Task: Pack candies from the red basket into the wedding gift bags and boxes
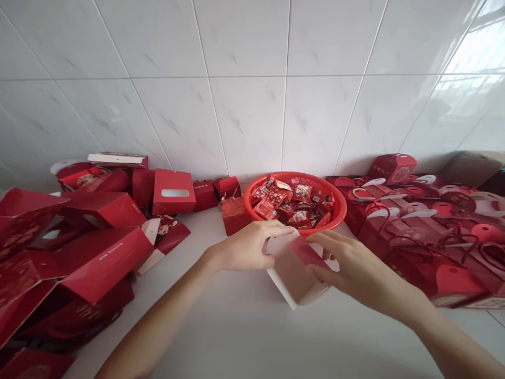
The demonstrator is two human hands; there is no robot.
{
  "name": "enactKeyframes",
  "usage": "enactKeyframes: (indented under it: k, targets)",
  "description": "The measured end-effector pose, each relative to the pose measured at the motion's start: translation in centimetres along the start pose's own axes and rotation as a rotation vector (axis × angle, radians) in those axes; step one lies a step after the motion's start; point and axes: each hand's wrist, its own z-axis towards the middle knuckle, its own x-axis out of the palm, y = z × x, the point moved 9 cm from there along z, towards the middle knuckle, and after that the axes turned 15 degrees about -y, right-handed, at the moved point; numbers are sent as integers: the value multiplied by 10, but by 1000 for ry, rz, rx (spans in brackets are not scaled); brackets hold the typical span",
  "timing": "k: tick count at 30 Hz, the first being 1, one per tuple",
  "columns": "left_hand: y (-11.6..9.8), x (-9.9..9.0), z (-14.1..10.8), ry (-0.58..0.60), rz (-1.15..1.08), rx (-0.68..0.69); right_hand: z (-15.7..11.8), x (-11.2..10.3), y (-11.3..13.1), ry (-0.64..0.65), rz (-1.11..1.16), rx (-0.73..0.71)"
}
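Observation:
A small paper gift box (298, 271), pale inside with red showing on one side, is between my two hands in front of the basket. My left hand (256, 245) grips its far left edge, thumb toward me and fingers over the top. On the other side, my right hand (341, 260) pinches the box's right wall between thumb and fingers. The box stands tilted at the table's middle, and its outer faces are mostly hidden. Just behind it sits a round red plastic basket (342, 213) holding several red-wrapped sweets (300, 202).
Red boxes (106, 258) lie heaped on the left, some unfolded. Rows of handled red gift boxes (418, 231) stand packed on the right. A small red box (233, 215) touches the basket's left side. Behind everything rises a white tiled wall (246, 116); a brown carton (473, 169) stands far right.

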Motion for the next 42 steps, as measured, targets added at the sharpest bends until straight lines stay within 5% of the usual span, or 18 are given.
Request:
enactKeyframes:
  k: [8, 13, 27, 36, 42]
  targets:
    - [4, 1, 1, 34, -17, -20, 2, -3, -15, -11, 151, 117]
    - [15, 3, -5, 139, 28, -118, 10, 12, -37, 108, 288, 181]
    - [44, 8, -12, 333, 1, -220, 0, 21, -48, 215, 164, 299]
    - [47, 10, -11, 316, -58, -213, -4, 36, -58, 406, 431, 556]
    - [44, 10, -16, 396, 70, -232, -3, 50, -64, 500, 646, 602]
